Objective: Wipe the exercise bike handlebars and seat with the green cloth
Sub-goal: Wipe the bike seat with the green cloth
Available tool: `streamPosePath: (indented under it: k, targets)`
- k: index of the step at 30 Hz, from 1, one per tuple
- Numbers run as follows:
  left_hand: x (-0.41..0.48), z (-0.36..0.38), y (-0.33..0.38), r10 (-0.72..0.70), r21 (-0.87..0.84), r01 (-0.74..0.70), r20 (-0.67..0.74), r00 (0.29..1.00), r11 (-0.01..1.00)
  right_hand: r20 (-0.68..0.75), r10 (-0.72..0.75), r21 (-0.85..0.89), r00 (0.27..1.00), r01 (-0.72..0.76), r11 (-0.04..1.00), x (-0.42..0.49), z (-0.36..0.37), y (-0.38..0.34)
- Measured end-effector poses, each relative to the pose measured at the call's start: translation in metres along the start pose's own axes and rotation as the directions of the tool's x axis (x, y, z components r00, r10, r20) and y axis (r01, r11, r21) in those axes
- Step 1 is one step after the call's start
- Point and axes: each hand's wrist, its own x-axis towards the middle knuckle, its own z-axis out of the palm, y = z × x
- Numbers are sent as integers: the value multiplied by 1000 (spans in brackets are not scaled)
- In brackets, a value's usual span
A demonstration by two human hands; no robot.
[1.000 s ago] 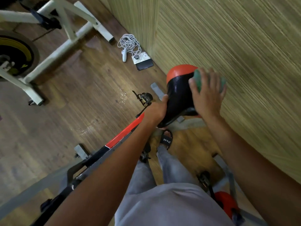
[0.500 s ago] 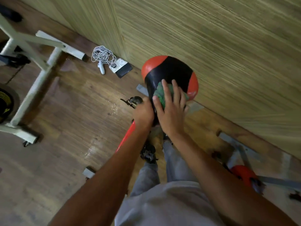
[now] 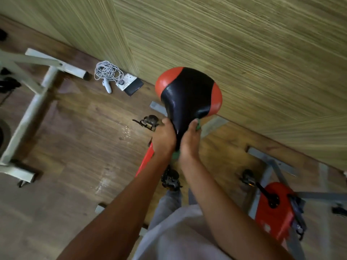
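The black and red bike seat (image 3: 187, 91) stands in the middle of the view, close to the wall. My left hand (image 3: 164, 138) grips the left side of the seat's narrow nose. My right hand (image 3: 189, 141) wraps round the right side of the nose with the green cloth (image 3: 176, 155) under it. Only small bits of the cloth show, at the fingertips and below the palm. The red frame bar (image 3: 145, 160) runs down under my left arm. The handlebars are out of view.
A striped green wall (image 3: 244, 44) runs right behind the seat. A white exercise machine (image 3: 28, 102) stands at the left. A coiled white cable and power strip (image 3: 112, 76) lie on the wooden floor. A second red bike (image 3: 274, 211) sits at the right. Pedals (image 3: 149, 121) hang below the seat.
My right hand with the cloth has slid from the seat's wide rear, over the top, down to the narrow nose. My left hand has stayed on the nose. The view has shifted.
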Motion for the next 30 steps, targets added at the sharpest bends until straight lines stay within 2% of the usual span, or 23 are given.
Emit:
streamPosePath:
  k: [2,3,5,10,13,15,17,20,24,26,27,29,30]
  targets:
    - [4,0,0,-25,17,26,-42,999,1000,54,88,160,995,-95,982,6,2,-1]
    - [6,1,0,-37,5,38,-65,997,999,68,97,186,993,-108,977,5,2,-1]
    - [-5,4,2,-75,-46,74,-38,996,996,66,86,159,994,-95,983,5,-1,2]
    - [5,0,6,-57,41,57,-15,998,998,78,74,216,994,-90,972,12,0,-24]
    - [14,-6,6,-94,-38,95,39,995,995,20,14,66,1000,-16,998,-8,9,-19]
    - [17,-5,4,-110,-77,114,63,992,990,56,-42,-44,998,44,998,-29,4,-7]
    - [19,0,2,-107,-80,110,45,993,991,69,-61,-45,996,64,997,-28,-2,-13]
    - [16,2,4,-138,-188,143,41,990,972,41,46,16,998,-47,999,-7,0,-30]
    - [20,-1,5,-79,-56,81,41,996,995,101,18,-100,995,-7,995,-29,-4,-15]
    - [20,-1,4,-117,-57,120,52,992,991,111,-83,-101,990,94,991,-30,-18,-15]
    - [20,0,4,-157,-161,167,74,985,973,59,-179,-110,982,184,977,-26,-27,-19]
    - [19,1,4,-239,-455,317,221,946,832,-18,-411,-105,911,407,907,-24,-39,-35]
    - [16,-1,3,-245,-553,401,335,910,731,18,-511,-132,860,508,851,-25,-37,-41]
